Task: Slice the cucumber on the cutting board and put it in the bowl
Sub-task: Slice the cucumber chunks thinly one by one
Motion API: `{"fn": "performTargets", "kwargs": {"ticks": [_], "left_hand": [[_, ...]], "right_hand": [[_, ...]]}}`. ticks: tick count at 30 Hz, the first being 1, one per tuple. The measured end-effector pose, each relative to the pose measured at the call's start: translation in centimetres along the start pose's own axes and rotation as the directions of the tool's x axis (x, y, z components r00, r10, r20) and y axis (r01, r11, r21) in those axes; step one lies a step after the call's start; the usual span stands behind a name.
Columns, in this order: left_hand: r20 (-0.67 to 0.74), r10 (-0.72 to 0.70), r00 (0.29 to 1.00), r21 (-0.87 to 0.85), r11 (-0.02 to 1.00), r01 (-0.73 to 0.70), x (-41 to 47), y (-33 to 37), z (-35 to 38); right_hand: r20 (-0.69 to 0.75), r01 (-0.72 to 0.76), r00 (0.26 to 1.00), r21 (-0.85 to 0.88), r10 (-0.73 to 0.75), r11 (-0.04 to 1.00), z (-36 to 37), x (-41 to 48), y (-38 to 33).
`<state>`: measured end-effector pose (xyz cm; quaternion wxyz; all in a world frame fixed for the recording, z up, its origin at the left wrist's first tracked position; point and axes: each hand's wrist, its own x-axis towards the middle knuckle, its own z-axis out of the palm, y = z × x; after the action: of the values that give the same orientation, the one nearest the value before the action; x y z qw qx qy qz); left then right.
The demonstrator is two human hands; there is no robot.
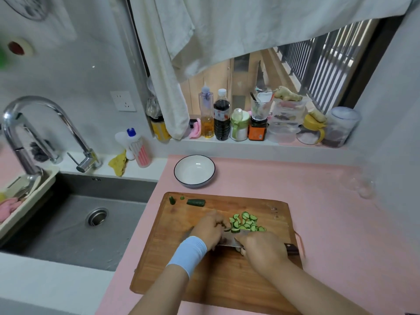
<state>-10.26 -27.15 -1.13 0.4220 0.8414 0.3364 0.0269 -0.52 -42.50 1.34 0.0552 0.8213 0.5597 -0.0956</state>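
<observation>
Head view: I see the cutting board (181, 264) on the pink counter (329, 223), with both hands working at its middle.
Cucumber slices (246, 222): a loose pile of thin half-rounds lies on the board, just beyond the blade.
Uncut end piece (196, 202): a dark stub sits at the board's far edge, well apart from the pile.
Bowl (193, 172): white with a dark rim, it holds nothing and stands on the counter just past the board's far edge.
Right hand (261, 248): it is wrapped round the knife (229, 241) near the blade, and the dark handle end pokes out to the right.
Left hand (210, 226): it wears a pale blue wristband (188, 255) and its fingers curl down at the pile's left edge. Whether they pinch a piece I cannot tell.
Handling: I judge the slices light, wet and slippery, and soft enough to bruise if squeezed. They are too many and too thin to pick up singly.
Where to hold: I would herd them together with cupped fingers and carry them on the flat of the blade.
Stub: firm and easy to pinch by its skin.
Risk: the slices could slide off on the way to the bowl.
</observation>
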Motion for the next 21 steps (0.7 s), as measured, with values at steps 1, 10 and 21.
{"fn": "performTargets", "kwargs": {"ticks": [1,10,21], "left_hand": [[0.01,0.006,1.0,-0.034,0.999,-0.006,-0.2,0.4,0.3],[0.059,-0.09,0.994,0.073,0.994,0.086,0.8,0.8,0.6],[-0.639,-0.212,0.739,-0.231,0.97,0.079,-3.7,-4.5,-1.2]], "right_hand": [[-0.013,0.012,1.0,0.018,-0.012,1.0,0.0,0.1,0.2],[-0.049,0.138,0.989,0.003,-0.138,0.99,0.0,0.1,1.0],[-0.075,0.104,0.993,0.192,-0.091,0.976,0.4,0.6,2.5]]}}
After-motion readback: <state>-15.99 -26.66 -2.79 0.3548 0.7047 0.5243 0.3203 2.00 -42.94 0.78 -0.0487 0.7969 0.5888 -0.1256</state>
